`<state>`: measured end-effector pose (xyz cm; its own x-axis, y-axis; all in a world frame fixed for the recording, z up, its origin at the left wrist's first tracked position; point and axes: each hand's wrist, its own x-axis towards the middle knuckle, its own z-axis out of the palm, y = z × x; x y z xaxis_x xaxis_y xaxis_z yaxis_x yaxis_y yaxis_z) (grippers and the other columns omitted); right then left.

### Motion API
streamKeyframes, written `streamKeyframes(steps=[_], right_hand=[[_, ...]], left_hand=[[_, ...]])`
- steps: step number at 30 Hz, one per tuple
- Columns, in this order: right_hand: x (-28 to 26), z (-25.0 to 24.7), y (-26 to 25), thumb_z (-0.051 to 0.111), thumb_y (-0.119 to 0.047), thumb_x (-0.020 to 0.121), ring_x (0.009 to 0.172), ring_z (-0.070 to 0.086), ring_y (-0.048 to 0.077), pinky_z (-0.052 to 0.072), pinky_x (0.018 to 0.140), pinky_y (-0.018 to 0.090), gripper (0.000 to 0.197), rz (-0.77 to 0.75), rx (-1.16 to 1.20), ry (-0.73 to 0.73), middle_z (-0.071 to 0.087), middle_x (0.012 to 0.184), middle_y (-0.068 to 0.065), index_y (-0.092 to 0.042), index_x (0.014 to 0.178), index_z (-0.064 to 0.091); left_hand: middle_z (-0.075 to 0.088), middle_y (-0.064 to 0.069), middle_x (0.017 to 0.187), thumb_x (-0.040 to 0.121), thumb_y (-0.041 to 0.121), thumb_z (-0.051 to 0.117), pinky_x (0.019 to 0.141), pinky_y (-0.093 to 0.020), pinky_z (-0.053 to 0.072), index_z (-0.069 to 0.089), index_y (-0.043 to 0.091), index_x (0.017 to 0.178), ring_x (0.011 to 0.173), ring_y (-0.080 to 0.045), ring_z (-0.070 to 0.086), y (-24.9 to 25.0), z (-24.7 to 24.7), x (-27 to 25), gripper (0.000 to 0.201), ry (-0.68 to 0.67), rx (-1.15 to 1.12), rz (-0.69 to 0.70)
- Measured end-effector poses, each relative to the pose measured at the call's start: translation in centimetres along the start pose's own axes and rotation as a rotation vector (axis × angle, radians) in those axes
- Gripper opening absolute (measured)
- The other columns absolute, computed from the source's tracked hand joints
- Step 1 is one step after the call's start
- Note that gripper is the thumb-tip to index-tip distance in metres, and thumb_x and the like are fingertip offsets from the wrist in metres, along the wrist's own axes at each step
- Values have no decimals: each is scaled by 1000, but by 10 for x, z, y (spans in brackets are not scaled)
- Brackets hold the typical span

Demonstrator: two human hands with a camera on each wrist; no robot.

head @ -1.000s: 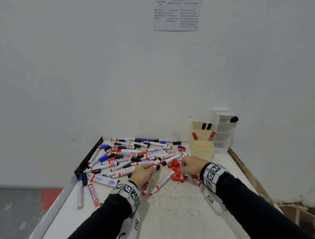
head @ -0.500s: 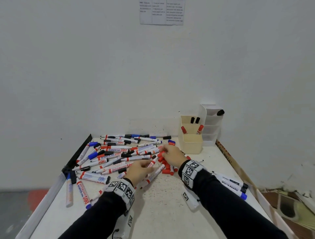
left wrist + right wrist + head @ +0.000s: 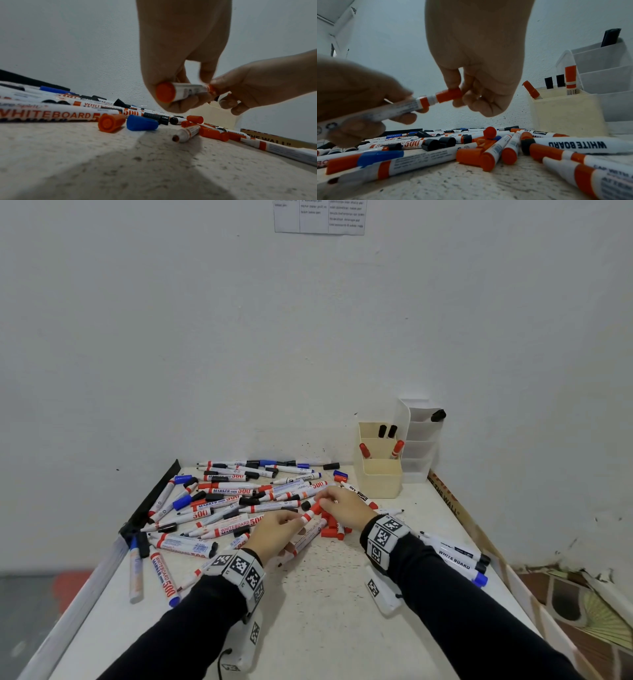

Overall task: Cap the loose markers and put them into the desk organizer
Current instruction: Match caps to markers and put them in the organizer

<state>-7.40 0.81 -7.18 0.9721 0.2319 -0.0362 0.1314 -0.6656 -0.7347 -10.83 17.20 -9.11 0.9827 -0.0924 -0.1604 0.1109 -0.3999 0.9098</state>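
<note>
My left hand grips a white marker with red bands a little above the table; its red end faces the left wrist camera. My right hand pinches a red cap that sits on the marker's tip. A heap of loose markers and loose red caps lies on the table below and to the left of both hands. The cream desk organizer stands at the back right against the wall, holding red-capped markers and black-capped ones.
A white tiered organizer with a black-capped marker stands behind the cream one. Three capped markers lie by my right forearm. A black strip edges the table's left side. A printed cardboard strip runs along the right edge.
Both hands have lifted off the heap and met; the red cap now sits on the tip of the marker in my left hand. The head view has shifted to the right.
</note>
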Motion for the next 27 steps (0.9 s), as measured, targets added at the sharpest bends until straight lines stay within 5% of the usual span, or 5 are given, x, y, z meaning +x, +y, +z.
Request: streamKeyframes(steps=[4, 8, 12, 18, 27], right_hand=[[0, 2, 0, 32, -42, 99, 56, 40, 11, 31, 56, 25, 46, 88, 44, 49, 41, 58, -3, -19, 59, 41], [3, 6, 2, 32, -44, 97, 55, 41, 13, 32, 58, 28, 47, 156, 121, 102, 42, 56, -1, -18, 59, 42], [3, 6, 2, 34, -42, 97, 50, 40, 10, 34, 56, 25, 47, 203, 230, 131, 42, 52, -5, -20, 56, 42], [3, 9, 0, 32, -36, 96, 51, 36, 11, 30, 55, 27, 37, 200, 228, 119, 38, 56, -3, -20, 64, 42], [-9, 8, -4, 28, -32, 101, 30, 33, 0, 26, 46, 20, 47, 60, 377, 87, 38, 33, -11, -20, 57, 38]], left_hand=[[57, -3, 91, 75, 12, 75, 58, -29, 54, 58, 22, 93, 66, -16, 58, 3, -1, -4, 26, -13, 62, 65], [60, 3, 82, 77, 19, 74, 73, -38, 57, 62, 23, 87, 72, -16, 61, 7, 4, -8, 17, 100, 157, 186], [68, 3, 99, 89, 27, 60, 85, -32, 52, 67, 17, 108, 88, -14, 63, 10, 7, -8, 23, 138, 264, 235], [53, 2, 65, 98, 27, 43, 48, -19, 33, 64, 8, 87, 49, -6, 42, 21, 9, -14, 31, 27, 286, 180], [41, 7, 55, 99, 34, 39, 36, -11, 12, 54, 16, 81, 35, -4, 20, 33, 1, -24, 29, -284, -397, -257]])
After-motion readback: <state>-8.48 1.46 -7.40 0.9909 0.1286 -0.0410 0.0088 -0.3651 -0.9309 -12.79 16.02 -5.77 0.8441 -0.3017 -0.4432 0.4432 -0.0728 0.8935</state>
